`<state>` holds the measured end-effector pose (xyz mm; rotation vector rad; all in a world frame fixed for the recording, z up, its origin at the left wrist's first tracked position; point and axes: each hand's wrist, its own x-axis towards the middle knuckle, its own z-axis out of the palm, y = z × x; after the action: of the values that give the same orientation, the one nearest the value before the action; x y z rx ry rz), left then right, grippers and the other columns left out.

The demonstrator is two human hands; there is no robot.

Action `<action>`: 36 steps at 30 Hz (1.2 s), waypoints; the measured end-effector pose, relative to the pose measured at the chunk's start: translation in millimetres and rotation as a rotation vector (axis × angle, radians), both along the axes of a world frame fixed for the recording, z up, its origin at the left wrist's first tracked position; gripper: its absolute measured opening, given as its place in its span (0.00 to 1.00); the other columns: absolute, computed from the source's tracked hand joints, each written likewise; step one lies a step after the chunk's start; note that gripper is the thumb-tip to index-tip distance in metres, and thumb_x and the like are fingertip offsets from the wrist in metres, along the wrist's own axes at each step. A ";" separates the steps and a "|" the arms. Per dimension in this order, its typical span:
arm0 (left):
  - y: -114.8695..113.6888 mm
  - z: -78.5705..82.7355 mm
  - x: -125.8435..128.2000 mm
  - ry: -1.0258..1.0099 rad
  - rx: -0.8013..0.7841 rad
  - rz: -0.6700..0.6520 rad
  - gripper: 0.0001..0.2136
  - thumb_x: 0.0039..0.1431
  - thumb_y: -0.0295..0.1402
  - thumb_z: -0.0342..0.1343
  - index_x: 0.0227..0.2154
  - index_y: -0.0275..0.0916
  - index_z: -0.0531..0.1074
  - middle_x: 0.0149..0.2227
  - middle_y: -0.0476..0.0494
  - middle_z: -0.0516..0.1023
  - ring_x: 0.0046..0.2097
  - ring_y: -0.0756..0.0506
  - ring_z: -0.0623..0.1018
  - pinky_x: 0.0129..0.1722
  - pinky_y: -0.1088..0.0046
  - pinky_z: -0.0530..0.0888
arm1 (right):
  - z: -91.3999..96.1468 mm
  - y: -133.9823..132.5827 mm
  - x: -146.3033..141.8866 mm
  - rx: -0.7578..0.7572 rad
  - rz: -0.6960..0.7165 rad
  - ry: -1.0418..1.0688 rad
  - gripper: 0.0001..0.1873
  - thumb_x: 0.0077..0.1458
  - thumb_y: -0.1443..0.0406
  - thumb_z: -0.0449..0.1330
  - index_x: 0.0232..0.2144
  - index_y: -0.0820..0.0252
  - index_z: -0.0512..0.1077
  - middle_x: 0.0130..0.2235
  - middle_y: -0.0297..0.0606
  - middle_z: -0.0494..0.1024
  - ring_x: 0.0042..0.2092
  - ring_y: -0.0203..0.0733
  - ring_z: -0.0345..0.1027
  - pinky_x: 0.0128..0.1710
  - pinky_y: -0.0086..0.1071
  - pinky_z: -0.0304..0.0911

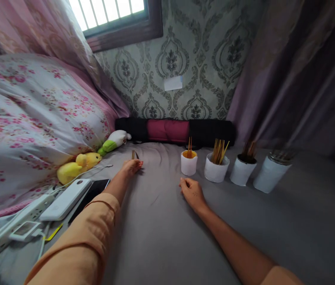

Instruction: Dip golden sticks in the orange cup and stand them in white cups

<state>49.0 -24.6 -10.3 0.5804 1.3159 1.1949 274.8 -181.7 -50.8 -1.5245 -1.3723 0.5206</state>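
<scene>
My left hand [132, 167] is at the middle left of the grey sheet, its fingers closed around a few thin sticks [133, 154] whose dark ends point up and away from me. My right hand [192, 192] rests on the sheet with its fingers curled in, and no object shows in it. Just beyond it stands a white-wrapped cup [189, 165] with a yellow inside and a couple of upright sticks [189, 146]. To its right is a wider white cup [216, 170] holding several yellowish-brown sticks [220, 150].
Two more white-wrapped containers [241, 172] [270, 176] with sticks stand further right. A black and maroon roll [167, 131] lies along the wall. On the left are plush toys [78, 168], a white power bank [65, 200], a dark phone [93, 194] and a power strip [21, 219] with cables.
</scene>
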 end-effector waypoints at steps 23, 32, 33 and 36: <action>-48.0 -14.1 22.4 -0.265 0.146 -0.130 0.05 0.52 0.20 0.47 0.29 0.29 0.67 0.22 0.48 0.68 0.19 0.58 0.65 0.14 0.86 0.61 | 2.3 -2.7 0.0 -0.006 0.002 -0.017 0.21 0.53 0.56 0.45 0.21 0.63 0.70 0.19 0.35 0.69 0.21 0.33 0.59 0.21 0.25 0.50; -70.7 -12.9 35.2 -0.331 0.181 -0.172 0.04 0.52 0.22 0.48 0.29 0.31 0.68 0.24 0.46 0.70 0.20 0.57 0.67 0.16 0.84 0.63 | 1.3 -3.1 0.7 0.005 0.006 -0.013 0.22 0.53 0.55 0.44 0.21 0.63 0.70 0.18 0.35 0.68 0.21 0.33 0.59 0.20 0.25 0.49; -73.4 -12.1 37.0 -0.336 0.184 -0.178 0.04 0.52 0.22 0.49 0.29 0.31 0.68 0.24 0.46 0.70 0.20 0.57 0.67 0.16 0.84 0.63 | 1.6 -3.1 0.8 0.007 0.009 -0.011 0.22 0.53 0.55 0.44 0.21 0.63 0.70 0.18 0.35 0.68 0.21 0.33 0.59 0.20 0.25 0.49; -81.3 -11.1 42.3 -0.347 0.196 -0.192 0.04 0.51 0.22 0.49 0.29 0.32 0.69 0.25 0.46 0.70 0.21 0.57 0.67 0.16 0.84 0.64 | 2.2 -3.1 0.8 0.006 0.015 0.001 0.22 0.52 0.56 0.45 0.21 0.63 0.70 0.18 0.35 0.68 0.21 0.33 0.59 0.20 0.25 0.50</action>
<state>91.3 -105.9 -21.4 0.5941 0.8379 1.2095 275.6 -184.8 -48.6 -1.5107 -1.3843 0.5259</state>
